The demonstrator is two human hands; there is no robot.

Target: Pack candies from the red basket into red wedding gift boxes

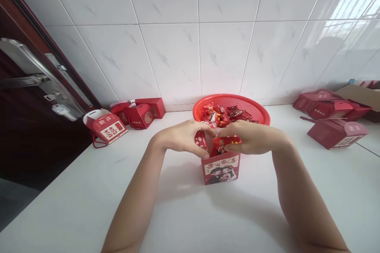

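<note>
A red paper candy box (222,170) with a cartoon bride and groom on its front stands upright on the white table, its top open. Red wrapped candy (221,144) shows inside. My left hand (188,136) is closed on the box's left side, thumb at the front corner and fingers over the back flap. From the right, my right hand (252,137) grips the upper edge, its fingertips at the back flap and its thumb over the opening. Part of the rim and the back flap is hidden by my fingers. Right behind stands a red plastic basket (261,110) holding wrapped candies (222,115).
Several red boxes (138,115) stand along the wall at the left, one with a ribbon handle (108,128) nearer me. More red boxes (338,132) sit at the right beside a cardboard carton (360,97). A tiled wall (169,59) closes the back; a dark door (26,126) is left.
</note>
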